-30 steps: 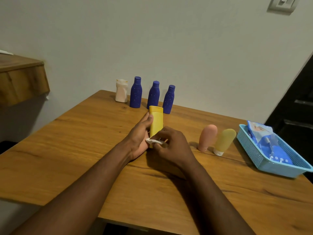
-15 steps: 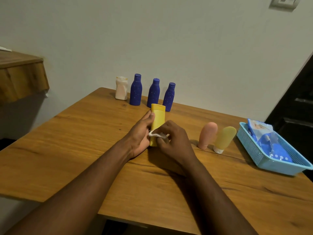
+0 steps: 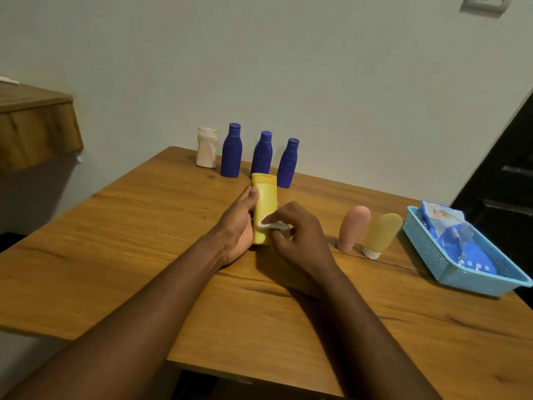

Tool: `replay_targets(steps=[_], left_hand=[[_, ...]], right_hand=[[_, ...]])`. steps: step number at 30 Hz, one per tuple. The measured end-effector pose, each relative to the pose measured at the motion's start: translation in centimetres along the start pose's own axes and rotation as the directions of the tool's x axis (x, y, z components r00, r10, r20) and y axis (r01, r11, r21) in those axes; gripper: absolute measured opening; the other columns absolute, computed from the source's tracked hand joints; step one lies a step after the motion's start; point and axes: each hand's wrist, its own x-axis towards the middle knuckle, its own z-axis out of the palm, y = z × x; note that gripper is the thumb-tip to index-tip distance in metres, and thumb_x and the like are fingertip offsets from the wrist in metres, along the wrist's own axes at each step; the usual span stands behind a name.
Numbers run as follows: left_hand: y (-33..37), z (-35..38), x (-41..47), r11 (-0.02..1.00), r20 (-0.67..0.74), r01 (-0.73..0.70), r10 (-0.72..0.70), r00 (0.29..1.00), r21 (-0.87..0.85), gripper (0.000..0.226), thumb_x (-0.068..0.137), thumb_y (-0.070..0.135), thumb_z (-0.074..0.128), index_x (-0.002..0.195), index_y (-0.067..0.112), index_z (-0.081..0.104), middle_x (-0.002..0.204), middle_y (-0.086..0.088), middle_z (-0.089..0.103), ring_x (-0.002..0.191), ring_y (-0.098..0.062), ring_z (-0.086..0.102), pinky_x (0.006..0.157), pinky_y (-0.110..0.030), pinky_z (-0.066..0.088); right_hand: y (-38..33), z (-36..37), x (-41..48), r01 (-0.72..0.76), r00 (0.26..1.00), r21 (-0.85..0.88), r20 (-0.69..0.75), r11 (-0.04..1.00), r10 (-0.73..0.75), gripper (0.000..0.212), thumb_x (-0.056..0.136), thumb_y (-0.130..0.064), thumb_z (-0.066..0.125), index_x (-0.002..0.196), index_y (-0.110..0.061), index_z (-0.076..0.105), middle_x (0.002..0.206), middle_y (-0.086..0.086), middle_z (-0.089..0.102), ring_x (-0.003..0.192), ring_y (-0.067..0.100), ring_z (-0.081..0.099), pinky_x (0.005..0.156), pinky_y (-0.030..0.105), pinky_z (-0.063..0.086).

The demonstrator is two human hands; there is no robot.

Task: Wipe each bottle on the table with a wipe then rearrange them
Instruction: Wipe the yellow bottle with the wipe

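Two hands wipe the yellow bottle [image 3: 264,206] near the middle of the table [image 3: 144,241].

The left hand [image 3: 238,226] holds the upright bottle, its fingers and thumb curled round the bottle's 9 o'clock side. The right hand [image 3: 297,235] pinches a white wipe [image 3: 272,225] with fingers together and presses it on the lower front. At 12 o'clock from this bottle, by the wall, stand a white bottle [image 3: 206,150] and three blue bottles [image 3: 262,153]. At 3 o'clock a pink tube [image 3: 353,229] and a pale yellow tube [image 3: 382,235] stand just beside each other, then a blue basket [image 3: 427,255] with a wipes pack [image 3: 458,238].
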Motion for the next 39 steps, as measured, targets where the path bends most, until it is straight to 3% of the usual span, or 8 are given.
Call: replay_targets(steps=[5,13,16,19,25,31,34,39], left_hand=[[0.0,-0.4,0.3,0.999,-0.041,-0.035,0.034,0.999,-0.013,0.026,0.113,0.037,0.039,0.131,0.032,0.057,0.128,-0.020,0.070,0.120,-0.033,0.068,0.107,-0.055,0.053],[0.0,-0.3,0.3,0.998,-0.034,-0.061,0.061,0.998,0.016,0.043,0.113,0.040,0.040,0.154,0.029,0.043,0.133,-0.017,0.067,0.119,-0.030,0.068,0.097,-0.049,0.058],[-0.1,-0.2,0.2,1.000,-0.012,-0.031,0.031,0.999,0.004,0.046,0.112,0.040,0.041,0.157,0.033,0.038,0.140,-0.012,0.064,0.122,-0.029,0.067,0.093,-0.047,0.060],[0.0,-0.1,0.0,1.000,-0.004,-0.006,0.006,1.000,-0.023,0.046,0.112,0.040,0.043,0.157,0.037,0.038,0.141,-0.012,0.063,0.119,-0.028,0.068,0.082,-0.042,0.062],[-0.4,-0.3,0.1,0.999,0.036,0.032,-0.032,0.999,0.014,0.047,0.110,0.039,0.047,0.154,0.024,0.048,0.142,-0.015,0.065,0.128,-0.030,0.065,0.111,-0.054,0.050],[-0.7,0.4,-0.5,0.994,0.098,0.074,-0.082,0.992,0.085,0.042,0.109,0.038,0.048,0.148,0.024,0.057,0.140,-0.011,0.067,0.133,-0.029,0.060,0.115,-0.054,0.046],[-0.6,0.2,-0.5,0.996,0.077,0.064,-0.069,0.995,0.060,0.042,0.110,0.036,0.047,0.149,0.021,0.055,0.137,-0.012,0.069,0.129,-0.028,0.064,0.113,-0.051,0.048],[0.3,-0.5,-0.1,0.999,-0.043,0.013,-0.014,0.999,-0.039,0.043,0.111,0.041,0.043,0.149,0.022,0.052,0.134,-0.019,0.068,0.111,-0.029,0.071,0.090,-0.047,0.061]], right_hand=[[-1.0,0.2,-0.2,-0.037,0.994,-0.009,0.103,0.999,0.038,0.013,0.084,-0.026,0.071,0.094,-0.027,0.079,0.097,-0.008,0.065,0.087,0.008,0.059,0.078,0.040,0.055],[0.4,-0.1,0.2,-0.065,0.994,-0.008,-0.091,0.998,0.064,0.018,0.091,-0.019,0.067,0.107,-0.021,0.074,0.109,-0.005,0.064,0.099,0.007,0.059,0.085,0.038,0.057],[-0.5,0.4,0.1,-0.005,1.000,0.028,-0.031,1.000,0.006,0.023,0.096,-0.029,0.063,0.116,-0.022,0.073,0.122,-0.007,0.058,0.111,0.005,0.054,0.092,0.034,0.054],[-1.0,0.8,0.1,0.065,0.998,0.009,0.018,0.998,-0.065,0.017,0.095,-0.025,0.065,0.107,-0.022,0.077,0.113,-0.009,0.060,0.110,0.008,0.053,0.092,0.037,0.052],[-0.3,0.4,0.3,0.069,0.977,0.011,-0.203,0.998,-0.065,0.022,0.090,-0.006,0.069,0.106,-0.020,0.075,0.114,-0.004,0.062,0.107,0.009,0.059,0.089,0.039,0.057],[-0.3,0.0,0.4,0.057,0.924,-0.106,-0.371,0.993,-0.092,0.029,0.091,-0.005,0.067,0.118,-0.015,0.070,0.120,0.001,0.059,0.115,0.015,0.053,0.091,0.027,0.048],[-0.7,0.1,0.2,0.080,0.947,-0.113,-0.300,0.990,-0.111,0.028,0.090,-0.008,0.067,0.116,-0.017,0.071,0.115,-0.001,0.059,0.111,0.013,0.053,0.087,0.019,0.045],[-1.2,0.5,-0.1,0.066,0.997,-0.077,0.032,0.995,-0.063,0.019,0.085,-0.013,0.069,0.100,-0.021,0.078,0.104,-0.005,0.062,0.101,0.012,0.057,0.086,0.038,0.054]])
